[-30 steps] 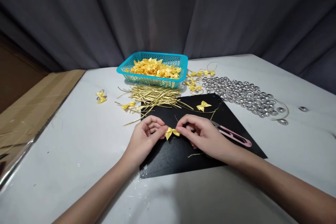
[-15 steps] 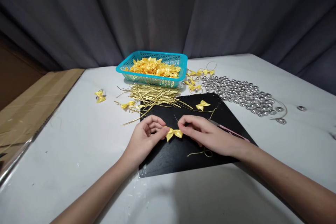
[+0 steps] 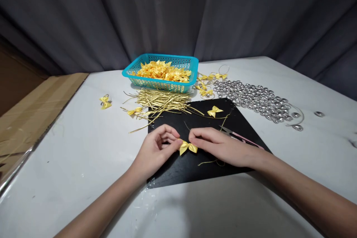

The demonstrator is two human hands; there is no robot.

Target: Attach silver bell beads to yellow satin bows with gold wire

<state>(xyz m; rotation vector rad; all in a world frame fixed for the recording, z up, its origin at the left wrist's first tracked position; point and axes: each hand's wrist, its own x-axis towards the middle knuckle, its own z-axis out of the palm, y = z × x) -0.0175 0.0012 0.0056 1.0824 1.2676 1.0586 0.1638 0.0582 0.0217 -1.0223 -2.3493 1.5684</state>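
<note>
A small yellow ribbon bow (image 3: 187, 148) is held up over the black mat (image 3: 178, 174), stretched between my two hands. My left hand (image 3: 158, 147) pinches its left loop between thumb and fingertips. At the other loop, my right hand (image 3: 216, 143) grips with thumb and forefinger. A thin thread or wire end (image 3: 186, 124) sticks up just behind the bow; which hand has hold of it is hidden. Thread snips (image 3: 240, 137) with pink handles lie on the mat beyond my right hand. Another yellow bow (image 3: 214, 111) rests near the mat's back edge.
A blue basket (image 3: 160, 84) full of yellow bows stands at the back. In front of it lies a heap of gold twist ties (image 3: 164, 100). Many silver beads (image 3: 253, 98) spread across the right. A finished-looking bow with a bead (image 3: 105, 102) sits at left. A loose gold cord (image 3: 206, 163) curls on the mat.
Both hands have shifted slightly toward me and right with the bow. My right hand now covers more of the loose cord, and more of the snips shows.
</note>
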